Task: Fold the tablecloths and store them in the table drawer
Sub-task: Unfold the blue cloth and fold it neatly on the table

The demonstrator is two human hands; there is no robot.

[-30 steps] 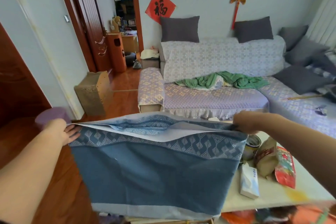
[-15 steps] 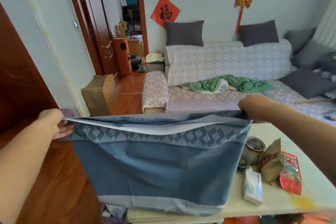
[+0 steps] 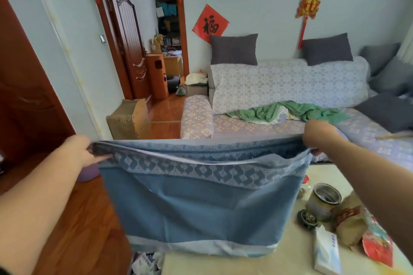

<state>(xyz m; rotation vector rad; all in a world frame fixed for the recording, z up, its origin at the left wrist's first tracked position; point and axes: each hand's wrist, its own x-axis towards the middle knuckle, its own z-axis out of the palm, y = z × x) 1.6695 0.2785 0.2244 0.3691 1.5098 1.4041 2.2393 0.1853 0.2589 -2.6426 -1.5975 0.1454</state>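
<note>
Blue patterned tablecloth (image 3: 201,203), already doubled, hangs stretched in the air above the table (image 3: 290,259) edge. Left hand (image 3: 78,150) and right hand (image 3: 318,134), wide apart, each pinch a top corner. Keeping edges level and taut (layers aligned) should give a clean next fold.

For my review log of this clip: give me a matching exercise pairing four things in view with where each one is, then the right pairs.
Things:
1. blue tablecloth
2. green cloth
3. tissue pack
4. metal tin

Places:
A. lying crumpled on the sofa seat
B. standing on the table, beyond the tissue pack
C. held up by its top edge between the left hand and right hand
D. lying on the table near its front edge

Pairs: 1-C, 2-A, 3-D, 4-B
</note>
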